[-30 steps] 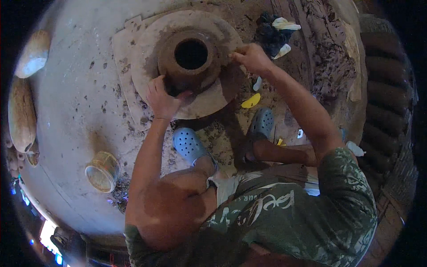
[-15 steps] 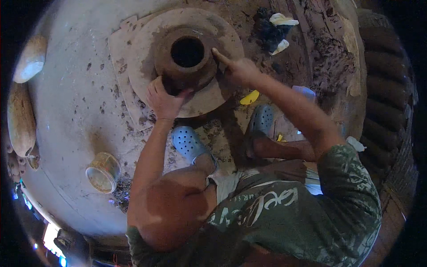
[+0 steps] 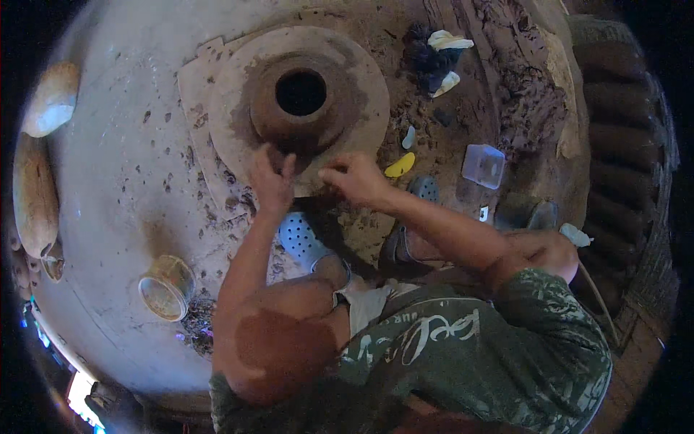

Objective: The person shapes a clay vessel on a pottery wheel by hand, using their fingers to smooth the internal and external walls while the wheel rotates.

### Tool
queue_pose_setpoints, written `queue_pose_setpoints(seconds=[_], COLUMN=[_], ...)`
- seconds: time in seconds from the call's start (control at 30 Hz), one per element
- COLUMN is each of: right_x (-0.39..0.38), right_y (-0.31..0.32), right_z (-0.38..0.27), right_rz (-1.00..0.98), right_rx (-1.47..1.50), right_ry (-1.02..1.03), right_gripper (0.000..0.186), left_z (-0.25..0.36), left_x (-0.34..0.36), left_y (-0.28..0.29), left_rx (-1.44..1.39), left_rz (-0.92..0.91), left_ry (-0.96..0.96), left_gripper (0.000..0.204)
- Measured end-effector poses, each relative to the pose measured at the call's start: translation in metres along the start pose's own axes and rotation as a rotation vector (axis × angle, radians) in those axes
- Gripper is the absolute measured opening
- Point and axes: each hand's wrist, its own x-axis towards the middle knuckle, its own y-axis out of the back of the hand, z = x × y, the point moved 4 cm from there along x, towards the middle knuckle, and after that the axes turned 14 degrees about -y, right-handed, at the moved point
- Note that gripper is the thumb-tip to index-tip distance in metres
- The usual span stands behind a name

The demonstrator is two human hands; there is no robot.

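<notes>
As the clay pot [image 3: 295, 130] stands just beyond, left fingers [image 3: 289, 167] parted, right fingers [image 3: 333, 176] half-curled apart

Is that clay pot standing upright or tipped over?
Upright: the clay pot stands on the round board with its dark, uncovered mouth facing up and its shoulders spreading out all around below the rim.

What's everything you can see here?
Pot: one, brown, on round board
Round board: one, greyish, under pot
Bucket: one, yellowish, lower left
Box: one, clear, right side
Flat piece: one, yellow, between pot and box
Heap: one, dark brown, upper right
Bundle: one, black, beside heap
Scraps: two, whitish, by bundle
Long things: two, tan, far left
Shoes: two, bluish, below board
Shirt: one, green, lower right
Left hand: one, bare, below pot
Right hand: one, bare, near board
</notes>
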Motion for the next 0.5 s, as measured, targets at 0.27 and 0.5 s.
queue_pose_setpoints(seconds=[0.27,0.5], right_x=[-0.03,-0.035], right_y=[0.006,-0.01], right_z=[-0.011,0.002], right_rz=[0.078,-0.086], right_rx=[-0.37,-0.815], right_ry=[0.506,0.591], right_gripper=[0.046,0.04], left_z=[0.043,0.029], left_x=[-0.038,-0.08], left_y=[-0.021,-0.049], left_rx=[-0.918,-1.123], left_rz=[-0.41,-0.529], left_ry=[0.572,1.048], left_gripper=[0.068,0.075])
